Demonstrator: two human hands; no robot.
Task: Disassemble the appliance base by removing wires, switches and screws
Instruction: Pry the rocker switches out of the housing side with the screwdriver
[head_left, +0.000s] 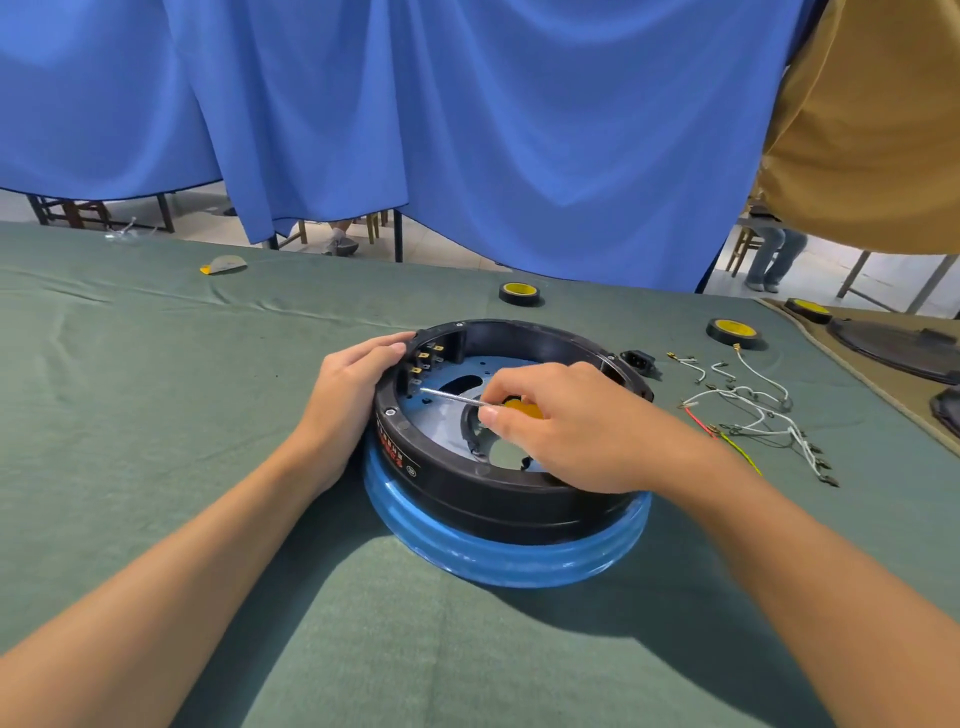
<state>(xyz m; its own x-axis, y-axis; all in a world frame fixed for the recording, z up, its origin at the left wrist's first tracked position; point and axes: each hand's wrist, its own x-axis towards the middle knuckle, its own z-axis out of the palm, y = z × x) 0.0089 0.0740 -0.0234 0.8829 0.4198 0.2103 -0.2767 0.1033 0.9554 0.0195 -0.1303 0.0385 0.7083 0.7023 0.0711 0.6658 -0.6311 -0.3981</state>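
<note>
Mid-disassembly. The appliance base (498, 499) is sitting at the table's centre. The left hand (353, 384) is gripping its rim at 9 o'clock. The right hand (566, 426) is pinching a screwdriver (452, 397), tip reaching toward the switch terminals (423, 361) at 10 o'clock inside. Detached wires (753, 410) and a socket (639, 359) are lying out at 3 o'clock. The switches appear to be still awaiting removal.

This looks like a makeshift workshop or training room. A wide tabletop draped in green cloth (156, 415) stands before hung blue fabric curtains (467, 130). On it lie black tape rolls with yellow cores (511, 299) and loose white wires (761, 415). Seated people's legs (774, 254) show beyond.
</note>
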